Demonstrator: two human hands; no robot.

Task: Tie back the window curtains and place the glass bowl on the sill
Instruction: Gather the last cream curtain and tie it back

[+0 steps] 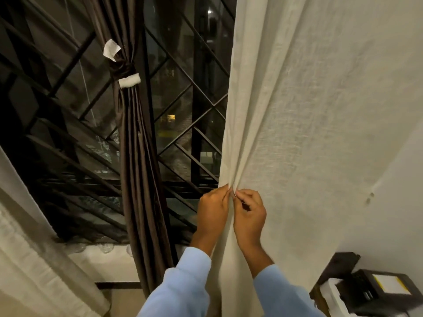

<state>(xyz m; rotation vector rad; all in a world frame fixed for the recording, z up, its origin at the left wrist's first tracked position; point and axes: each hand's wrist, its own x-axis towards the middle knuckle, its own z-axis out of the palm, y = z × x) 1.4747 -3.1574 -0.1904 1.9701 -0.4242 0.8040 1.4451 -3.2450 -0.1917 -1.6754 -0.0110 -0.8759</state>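
Note:
A cream curtain (309, 115) hangs at the right of the window, its lower part gathered into folds. My left hand (212, 211) and my right hand (249, 213) pinch those folds together at sill height, fingertips almost touching. A dark brown curtain (139, 156) hangs in the middle of the window, bunched and knotted with a tie (123, 67) that has white ends. Clear glass pieces (105, 247) sit on the white sill (91, 259) to the left of the brown curtain; whether one of them is a bowl I cannot tell.
A black metal grille (187, 92) covers the dark window. Another pale curtain (27, 259) hangs at the lower left. A dark machine with a white and yellow label (375, 291) stands at the lower right against the white wall (393, 202).

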